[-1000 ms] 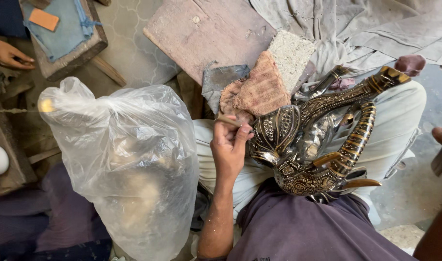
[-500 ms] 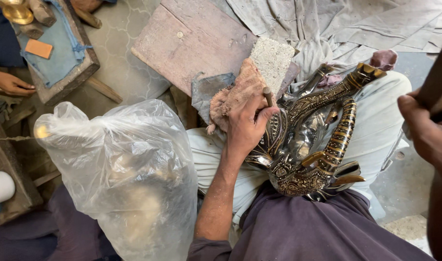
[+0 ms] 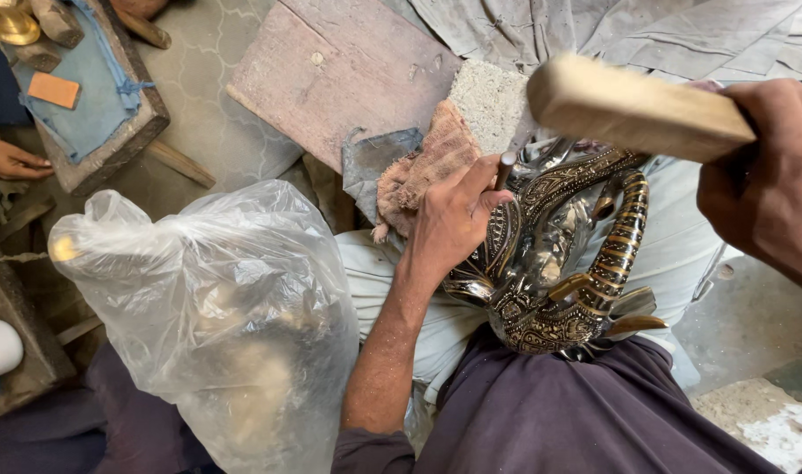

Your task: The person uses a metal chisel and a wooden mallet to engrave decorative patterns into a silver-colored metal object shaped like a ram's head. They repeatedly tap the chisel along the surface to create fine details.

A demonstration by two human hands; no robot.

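The right hand (image 3: 769,175), cut off by the frame edge, grips a wooden mallet (image 3: 633,110) above the ornate metal piece (image 3: 559,263) on the lap. The left hand (image 3: 449,224) pinches a thin punch (image 3: 504,168), its tip hidden. A clear plastic bag (image 3: 216,316) crowds the left; a wooden block (image 3: 339,75) lies ahead.

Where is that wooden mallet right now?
In the head view the wooden mallet is at the upper right, gripped in the right hand and raised above the ornate metal piece on the person's lap, which the left hand steadies.
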